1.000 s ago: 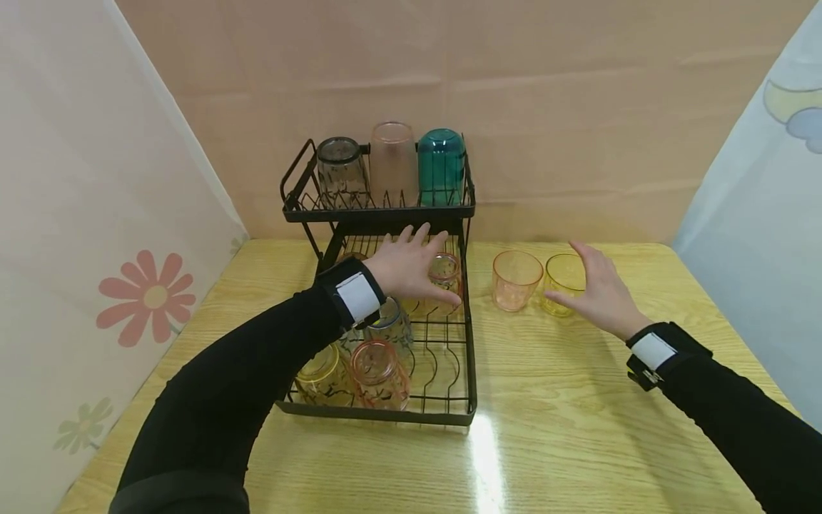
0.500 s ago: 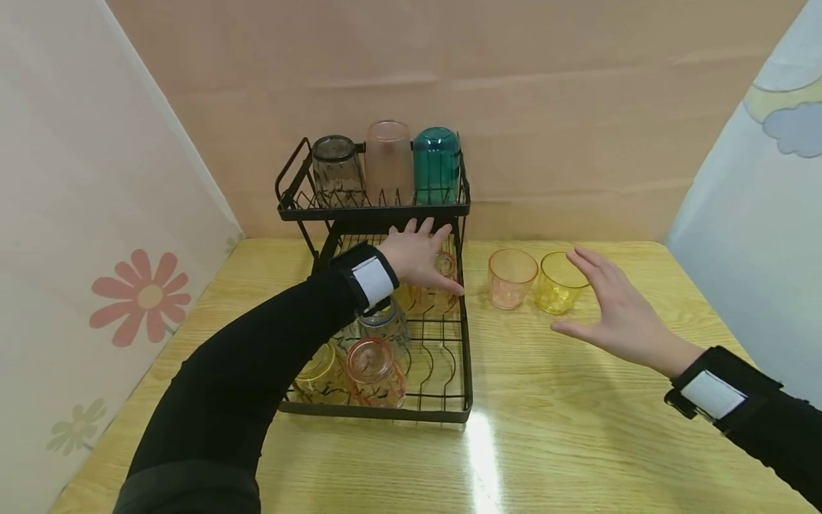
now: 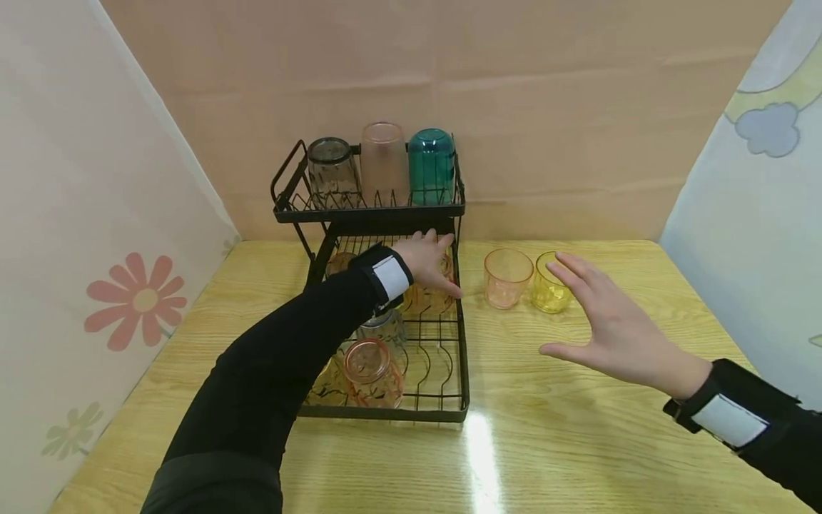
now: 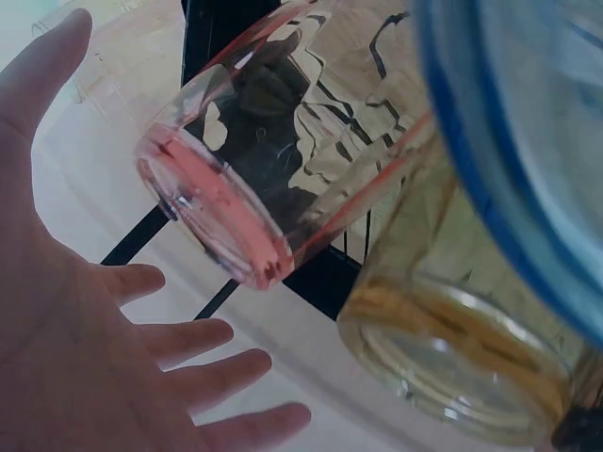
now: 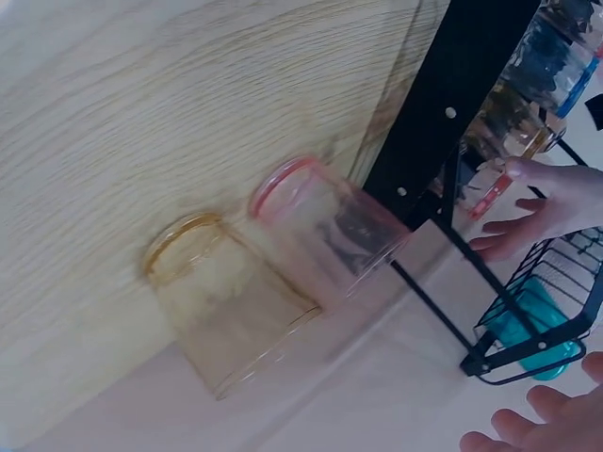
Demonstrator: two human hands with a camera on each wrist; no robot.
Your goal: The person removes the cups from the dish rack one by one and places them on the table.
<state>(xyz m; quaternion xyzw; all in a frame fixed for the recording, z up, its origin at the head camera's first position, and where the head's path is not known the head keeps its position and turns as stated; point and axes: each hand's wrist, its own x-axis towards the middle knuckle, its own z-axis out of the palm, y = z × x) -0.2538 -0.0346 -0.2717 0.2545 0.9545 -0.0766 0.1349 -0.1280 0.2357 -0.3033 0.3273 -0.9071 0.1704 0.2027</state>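
My left hand (image 3: 425, 263) reaches over the back right of the lower rack tier, partly covering an upturned pink glass. In the left wrist view its fingers are spread beside that pink glass (image 4: 221, 202), with a gap between. A yellowish upturned glass (image 4: 452, 367) and a blue-rimmed glass (image 4: 528, 141) are close by. My right hand (image 3: 619, 335) hovers over the table, thumb and fingers spread apart and holding nothing. Just beyond it stand a yellow glass (image 3: 549, 289) and a pink glass (image 3: 507, 282), both mouth up; its fingertips overlap the yellow one in the head view.
The black two-tier dish rack (image 3: 465, 371) stands left of centre. Its upper tier bears a grey glass (image 3: 332, 175), a tall pale pink glass (image 3: 384, 168) and a teal glass (image 3: 432, 164). A red-rimmed glass (image 3: 372, 378) sits upturned at the front.
My right hand has drawn back toward me and to the right, away from the yellow glass. The left hand has shifted slightly right over the rack's pink glass. The head view has turned slightly right.
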